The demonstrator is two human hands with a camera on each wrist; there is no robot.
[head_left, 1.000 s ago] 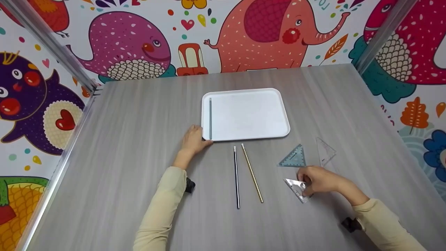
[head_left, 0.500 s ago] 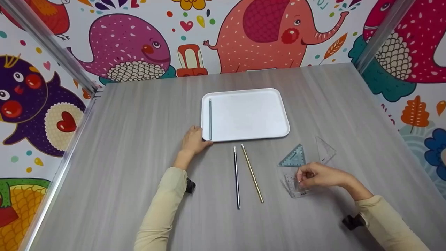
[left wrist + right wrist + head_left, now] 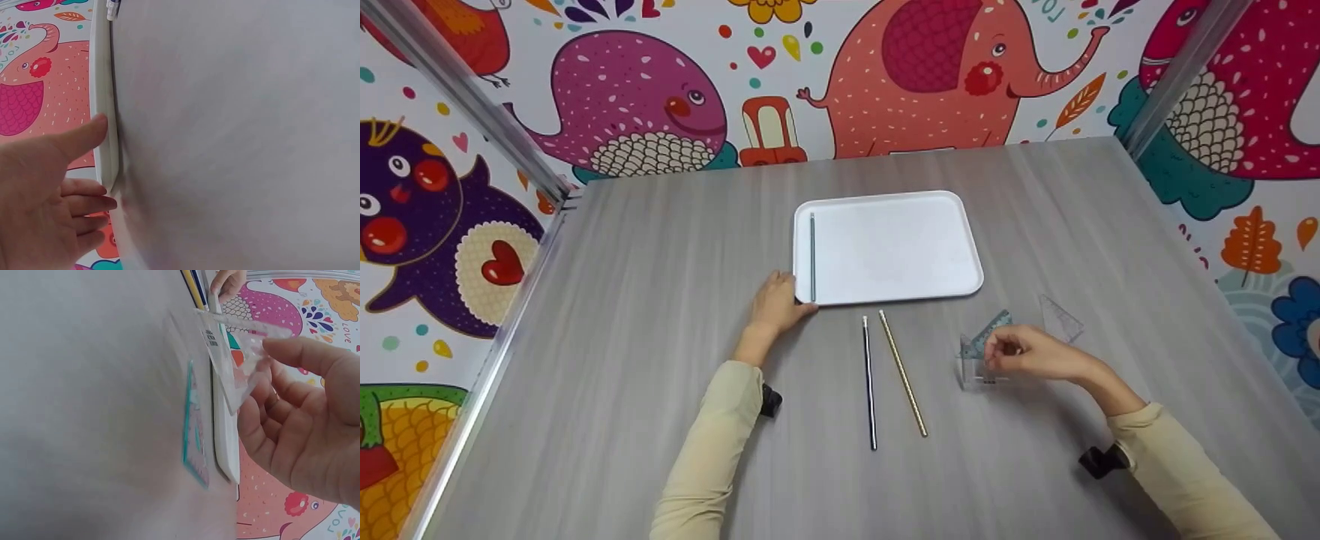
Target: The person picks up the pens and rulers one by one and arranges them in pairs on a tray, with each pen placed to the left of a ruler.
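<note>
My left hand (image 3: 775, 303) holds the near-left corner of the white tray (image 3: 896, 247), thumb at the front rim and fingers along the left side. A grey-blue pencil (image 3: 813, 259) lies inside the tray by its left edge. My right hand (image 3: 1039, 354) pinches a clear set square (image 3: 225, 363) between thumb and fingers, raised off the table. Behind it, a bluish set square (image 3: 988, 330) lies on the table, partly hidden by this hand in the head view. Farther right lies another clear set square (image 3: 1061, 319).
Two pencils lie in front of the tray: a dark, silvery one (image 3: 870, 382) and a gold one (image 3: 904, 375). Walls with cartoon animals and metal posts (image 3: 472, 97) border the grey wood-look table (image 3: 660, 262) at the back and sides.
My right hand has lifted the clear set square off the table, tilted it up, and carried it away from me towards the bluish one. My left hand stays at the tray corner.
</note>
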